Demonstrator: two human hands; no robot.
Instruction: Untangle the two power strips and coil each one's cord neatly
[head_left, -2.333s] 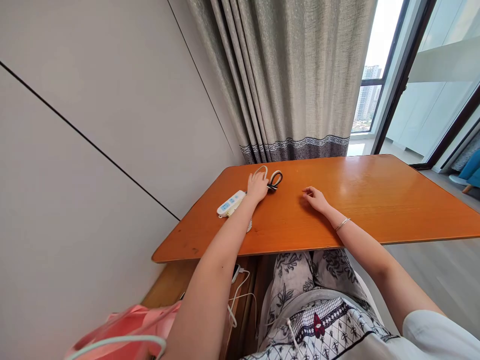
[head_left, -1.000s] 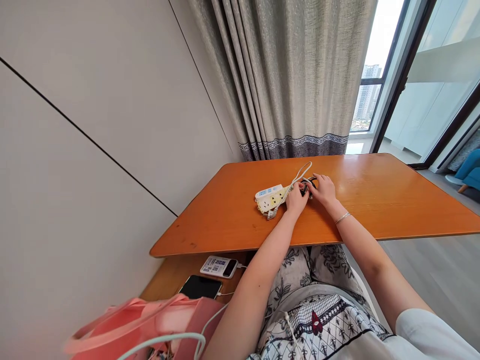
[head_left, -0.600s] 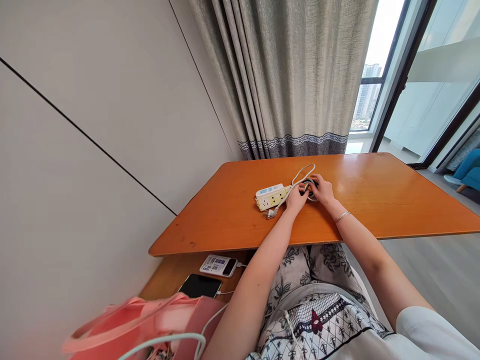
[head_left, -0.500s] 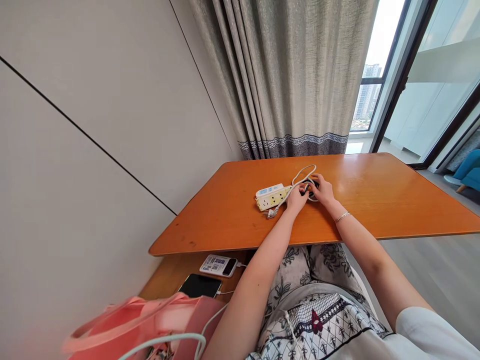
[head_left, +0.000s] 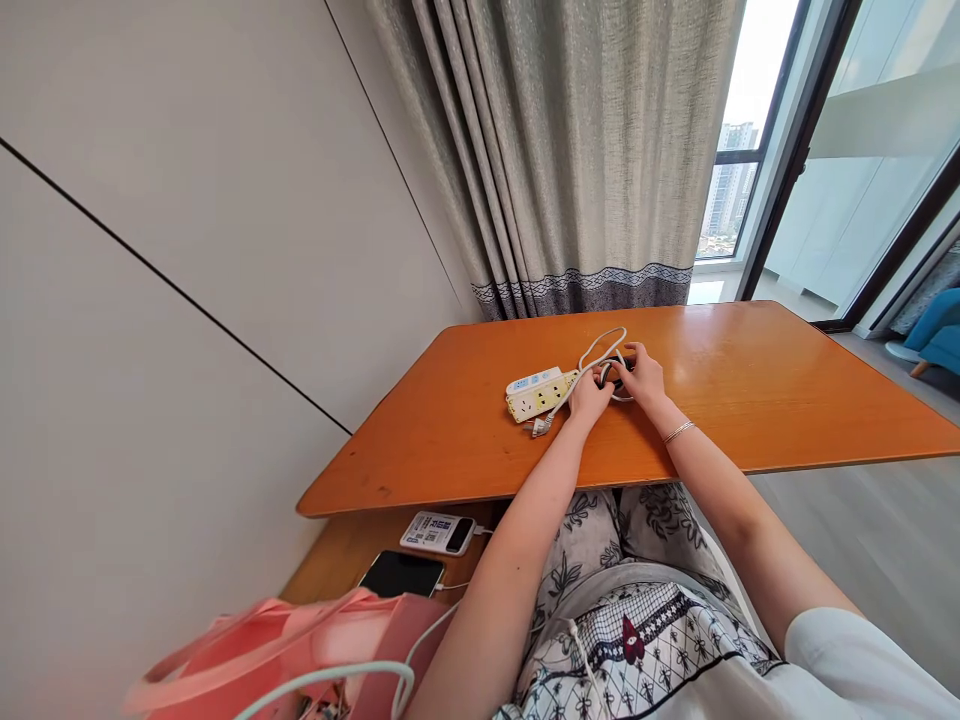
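On the orange-brown table (head_left: 420,420) lies a white and yellow power strip (head_left: 531,405) with blue-marked sockets on its far side. Its white cord (head_left: 601,338) loops away to the right, and the plug (head_left: 539,427) rests by the strip's near edge. My left hand (head_left: 590,400) is closed at the right end of the strip, its fingers on a black cord (head_left: 606,370) bent into a loop. From the other side my right hand (head_left: 645,380) pinches the same dark loop among the white cord. Fingers partly hide where black and white cords cross.
Below the table's left front edge, a lower surface carries a white power bank (head_left: 437,532) and a black-screened phone (head_left: 401,573) with cables. A pink bag (head_left: 300,640) stands at lower left. Wall and curtain (head_left: 592,150) border the table's left and far sides.
The black loop shows more openly between my hands, with the right fingers slightly shifted on it. The power strip and plug stay in place; the view has moved slightly.
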